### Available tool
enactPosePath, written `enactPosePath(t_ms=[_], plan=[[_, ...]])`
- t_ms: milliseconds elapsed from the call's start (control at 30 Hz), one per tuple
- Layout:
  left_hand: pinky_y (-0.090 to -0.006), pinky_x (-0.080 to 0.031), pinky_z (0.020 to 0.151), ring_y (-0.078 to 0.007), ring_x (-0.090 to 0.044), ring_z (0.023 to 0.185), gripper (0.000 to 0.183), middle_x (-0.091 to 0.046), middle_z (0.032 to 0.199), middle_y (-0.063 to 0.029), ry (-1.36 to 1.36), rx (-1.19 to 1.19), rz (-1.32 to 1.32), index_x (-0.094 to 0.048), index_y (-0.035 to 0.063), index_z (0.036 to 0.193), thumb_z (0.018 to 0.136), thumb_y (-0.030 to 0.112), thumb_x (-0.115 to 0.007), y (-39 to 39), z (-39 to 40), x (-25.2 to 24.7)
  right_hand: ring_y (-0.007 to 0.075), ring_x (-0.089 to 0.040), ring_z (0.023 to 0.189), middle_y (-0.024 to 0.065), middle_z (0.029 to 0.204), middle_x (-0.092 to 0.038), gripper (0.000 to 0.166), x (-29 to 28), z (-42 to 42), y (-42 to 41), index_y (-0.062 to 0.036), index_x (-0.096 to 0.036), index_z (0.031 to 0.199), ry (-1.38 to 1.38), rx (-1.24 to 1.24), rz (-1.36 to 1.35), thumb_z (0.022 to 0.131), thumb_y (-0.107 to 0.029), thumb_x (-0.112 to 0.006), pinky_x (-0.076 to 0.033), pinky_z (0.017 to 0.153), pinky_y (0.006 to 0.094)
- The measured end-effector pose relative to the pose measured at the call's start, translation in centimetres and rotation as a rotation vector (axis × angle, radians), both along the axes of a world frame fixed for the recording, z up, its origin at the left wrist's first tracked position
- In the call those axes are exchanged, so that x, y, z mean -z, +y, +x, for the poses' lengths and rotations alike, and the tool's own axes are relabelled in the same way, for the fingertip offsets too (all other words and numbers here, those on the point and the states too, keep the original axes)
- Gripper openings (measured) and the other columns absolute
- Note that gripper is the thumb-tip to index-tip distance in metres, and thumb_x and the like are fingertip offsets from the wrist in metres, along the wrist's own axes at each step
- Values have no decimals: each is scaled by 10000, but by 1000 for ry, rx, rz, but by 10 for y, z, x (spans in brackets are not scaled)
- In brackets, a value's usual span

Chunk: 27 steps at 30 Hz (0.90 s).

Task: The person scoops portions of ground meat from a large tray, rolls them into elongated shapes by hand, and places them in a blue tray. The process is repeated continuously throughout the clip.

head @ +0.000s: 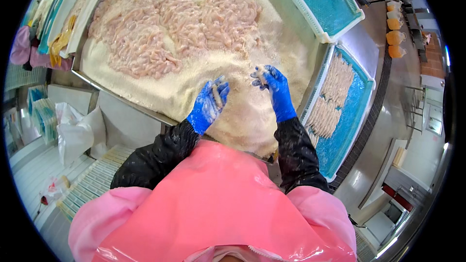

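Observation:
My left hand, in a blue glove dusted with crumbs, is turned palm up with a coated strip of raw meat lying across it. To its right, my right hand, gloved the same way, has its fingers curled on another coated strip. Both are above pale breading crumbs in a large metal-edged tray. Farther back on the crumbs lies a big pile of raw pale pink meat strips. Rows of coated strips rest in a blue tray with a white rim at the right.
Another blue tray stands at the upper right. At the left is a white container with a yellow glove over its edge. A white plastic bag hangs at the lower left. Orange jugs stand on the floor, far right.

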<state>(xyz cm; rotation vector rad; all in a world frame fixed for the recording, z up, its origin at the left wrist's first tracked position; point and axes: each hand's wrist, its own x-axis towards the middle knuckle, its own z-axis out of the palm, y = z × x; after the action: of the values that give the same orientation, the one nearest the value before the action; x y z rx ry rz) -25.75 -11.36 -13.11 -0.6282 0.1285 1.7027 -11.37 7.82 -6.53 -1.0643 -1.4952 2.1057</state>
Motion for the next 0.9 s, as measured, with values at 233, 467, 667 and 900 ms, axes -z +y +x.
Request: enactPosePath(t_ms=[233,467,667,900], plan=[[-357,-411,1028,-212,-464,1229,458,-338,1473,-135,361,12,113,-294,149,1457,1015,232,-380,19,21,-45,158,-587,748,76,903,-606,235,-37,2,-100,-44,-650,1067,-309,5,688,834,-53,-679,-471,662,263],[-342,-387,1048,-250,-365,1329,638,-258,1513,-136,573,-41,69,-163,178,1493,936,2,-420,32,36,-59,96,-581,693,67,865,-668,179,-19,13,-127,-27,-665,1003,-260,86,669,838,-91,-691,-445,575,247],[-341,-351,1071,-263,-321,1357,572,-231,1523,-144,387,39,166,-174,152,1493,973,87,-402,36,49,-72,214,-579,742,93,815,-599,228,-28,17,-121,-43,-613,907,-253,165,772,798,-209,-725,-426,695,346],[-328,-158,1161,-225,-190,1422,598,-171,1549,-117,1143,155,149,-99,109,1509,974,104,-367,47,98,-76,301,-225,1384,161,1497,-256,682,-23,18,-122,-27,-283,1440,82,175,554,943,-461,-454,-167,1120,394]])
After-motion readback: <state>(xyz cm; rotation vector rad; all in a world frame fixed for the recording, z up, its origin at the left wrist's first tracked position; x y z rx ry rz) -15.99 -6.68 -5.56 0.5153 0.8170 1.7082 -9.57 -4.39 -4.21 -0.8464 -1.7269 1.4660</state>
